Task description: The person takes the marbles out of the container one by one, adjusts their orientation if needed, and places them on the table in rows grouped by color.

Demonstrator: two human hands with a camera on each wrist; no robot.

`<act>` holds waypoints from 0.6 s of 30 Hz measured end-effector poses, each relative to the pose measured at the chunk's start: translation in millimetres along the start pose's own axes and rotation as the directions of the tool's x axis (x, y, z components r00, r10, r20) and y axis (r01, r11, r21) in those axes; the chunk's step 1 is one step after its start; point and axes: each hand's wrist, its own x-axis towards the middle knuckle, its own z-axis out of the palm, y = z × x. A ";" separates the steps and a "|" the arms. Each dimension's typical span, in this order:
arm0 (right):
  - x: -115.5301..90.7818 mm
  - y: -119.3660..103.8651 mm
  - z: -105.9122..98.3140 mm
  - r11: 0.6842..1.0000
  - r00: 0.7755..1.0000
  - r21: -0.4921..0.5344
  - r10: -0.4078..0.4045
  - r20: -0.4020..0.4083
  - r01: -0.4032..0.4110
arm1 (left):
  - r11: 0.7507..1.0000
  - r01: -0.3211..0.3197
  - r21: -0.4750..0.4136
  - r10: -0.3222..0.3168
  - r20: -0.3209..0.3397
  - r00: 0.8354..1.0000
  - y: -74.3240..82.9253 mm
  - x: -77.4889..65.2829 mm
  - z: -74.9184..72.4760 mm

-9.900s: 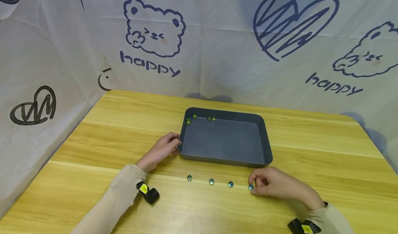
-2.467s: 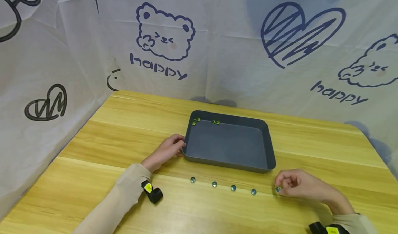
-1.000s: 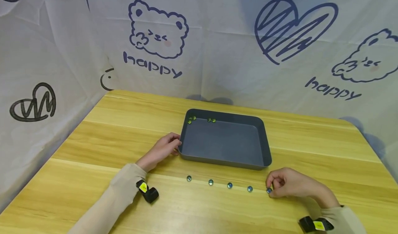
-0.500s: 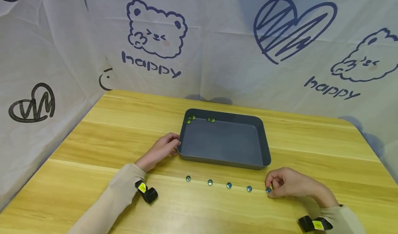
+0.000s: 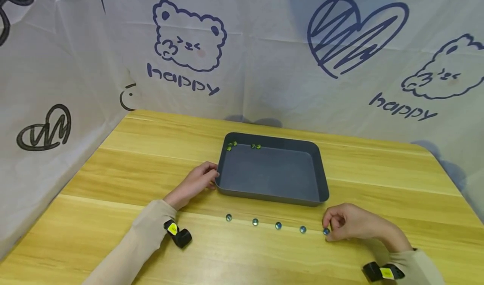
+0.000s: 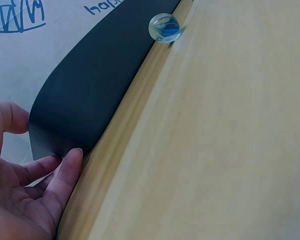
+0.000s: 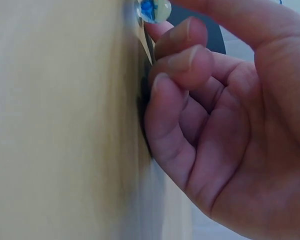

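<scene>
My left hand (image 5: 194, 184) grips the dark grey baking tray (image 5: 272, 199) at its left side. In the left wrist view, its fingers curl around the corner of the tray wall (image 6: 97, 75). On the table in front of the tray, several clear glass marbles with blue swirls lie in a spaced row, from the leftmost marble (image 5: 228, 217) rightward. At the row's right end my right hand (image 5: 353, 224) pinches a blue-swirled marble (image 5: 326, 231) between thumb and index finger. That marble (image 7: 155, 10) shows at the top of the right wrist view, the other fingers loosely curled.
Several yellow-green marbles (image 5: 229, 148) sit in the tray's far left corner, with a pair of similar marbles (image 5: 256, 146) along the far wall. The wooden table (image 5: 124, 167) ends at a white printed cloth (image 5: 272, 75) behind and on the left.
Since the oldest frame, a blue marble has left the tray's corner, and my right hand has moved from the fourth marble to another farther right. Over the last second, almost nothing moves.
</scene>
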 end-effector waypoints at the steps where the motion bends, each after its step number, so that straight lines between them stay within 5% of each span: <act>1: -0.4 0.5 -0.4 1.000 1.000 0.004 0.000 0.001 0.000 | 1.000 0.002 0.001 -0.002 0.000 1.000 -0.4 0.2 -0.1; 18: -8.3 14.8 -11.6 0.983 0.993 0.140 -0.120 0.015 0.117 | 1.000 -0.003 0.005 0.003 0.003 1.000 -2.9 2.8 -0.2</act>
